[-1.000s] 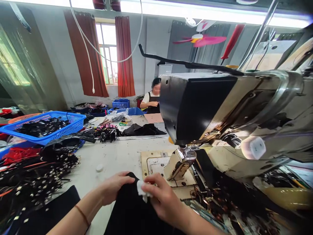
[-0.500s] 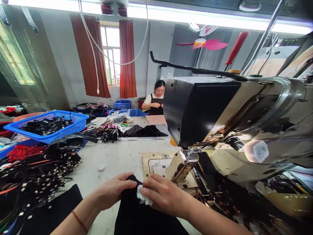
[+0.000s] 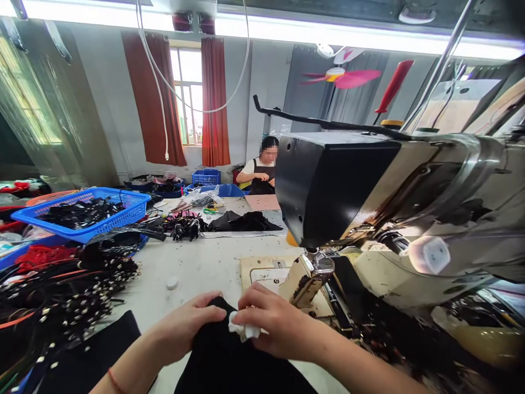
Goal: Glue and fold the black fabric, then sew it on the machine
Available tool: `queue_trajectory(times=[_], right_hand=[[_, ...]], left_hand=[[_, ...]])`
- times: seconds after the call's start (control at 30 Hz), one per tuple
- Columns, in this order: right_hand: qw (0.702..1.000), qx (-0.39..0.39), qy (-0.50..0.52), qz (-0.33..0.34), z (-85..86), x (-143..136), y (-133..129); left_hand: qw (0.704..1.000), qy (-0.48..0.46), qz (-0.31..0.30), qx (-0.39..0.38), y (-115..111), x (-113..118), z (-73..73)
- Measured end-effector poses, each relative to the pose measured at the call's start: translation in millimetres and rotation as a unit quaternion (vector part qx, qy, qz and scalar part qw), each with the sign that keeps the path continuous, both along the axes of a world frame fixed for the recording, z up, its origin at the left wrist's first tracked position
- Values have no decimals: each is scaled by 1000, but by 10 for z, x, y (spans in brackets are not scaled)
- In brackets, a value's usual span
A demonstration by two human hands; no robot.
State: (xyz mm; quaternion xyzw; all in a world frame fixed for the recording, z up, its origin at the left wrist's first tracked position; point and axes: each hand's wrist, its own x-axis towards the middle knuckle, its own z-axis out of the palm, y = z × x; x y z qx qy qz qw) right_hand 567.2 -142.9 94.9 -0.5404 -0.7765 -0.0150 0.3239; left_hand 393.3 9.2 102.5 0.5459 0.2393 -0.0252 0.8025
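A piece of black cloth (image 3: 233, 366) hangs toward me over the front edge of the white table. Its upper left corner is pinched between the thumb and fingers of my left hand (image 3: 191, 323). My right hand (image 3: 273, 325) grips a crumpled white wad (image 3: 243, 327) and presses it against the cloth, just right of my left thumb. Right behind my right hand stands the presser part (image 3: 307, 276) of a sewing machine, not touching the cloth.
The machine's black head (image 3: 340, 186) fills the right side. Black strips with white tips (image 3: 94, 279) are heaped at left, below a blue basket (image 3: 135, 210). A white cap (image 3: 171, 283) lies on the table (image 3: 197, 257). A person (image 3: 262, 169) sits across.
My right hand has shifted slightly, with its fingers more bent over the white wad, and more of the wad shows. My left hand and the cloth have moved slightly left.
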Motion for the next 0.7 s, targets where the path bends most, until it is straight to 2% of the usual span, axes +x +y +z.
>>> queue_trajectory(times=[0.07,0.17,0.23,0.33,0.4,0.57,0.7], right_hand=[[998,2,-31,-46,-24,48,25],[990,37,-23,-133,17,33,12],[993,55,-25,-99,79,-102,-29],[989,46,-136,23,108,-318,-69],[984,38,-173,31,61,-328,-61],[995,31,-21,-96,-41,-47,-11],[991,19,91,-98,-58,-14,5]], left_hand=[[1000,-10,-1,-2,-10,-4,-6],[1000,6,6,7,-35,-3,-9],[1000,13,11,24,-60,9,0],[999,4,14,48,-101,33,30],[997,2,10,75,-119,45,54],[993,22,-10,116,-137,63,90],[992,4,8,124,-128,54,83]])
